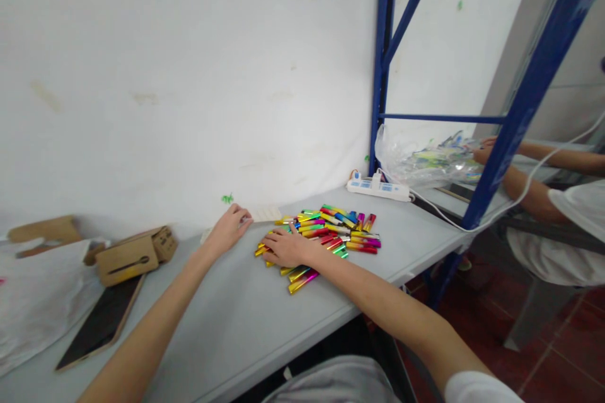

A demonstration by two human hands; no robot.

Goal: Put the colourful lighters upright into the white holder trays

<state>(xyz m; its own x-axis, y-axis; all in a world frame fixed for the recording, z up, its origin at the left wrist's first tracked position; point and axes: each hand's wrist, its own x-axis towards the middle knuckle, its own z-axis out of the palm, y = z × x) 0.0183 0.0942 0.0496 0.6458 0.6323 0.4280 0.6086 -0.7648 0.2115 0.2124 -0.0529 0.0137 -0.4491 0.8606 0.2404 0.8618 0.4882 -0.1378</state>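
Shiny lighters (326, 232) in yellow, red, green, blue and purple lie in a loose pile on the grey table (212, 321). My right hand (285, 247) rests palm down over the pile's left side, fingers spread, not gripping any lighter. By the wall, my left hand (230, 227) is closed, thumb and fingers together just left of the pile. A pale flat sheet (265, 214) runs behind that hand at the wall's foot. What the left fingertips pinch is too small to make out.
To the left are a brown cardboard box (127, 263), a dark phone (101, 321) and a white bag (42, 302). A power strip (378, 189) stands behind the lighters. Beyond the blue metal frame (501, 151), a co-worker's hands touch a clear plastic bag (425, 157).
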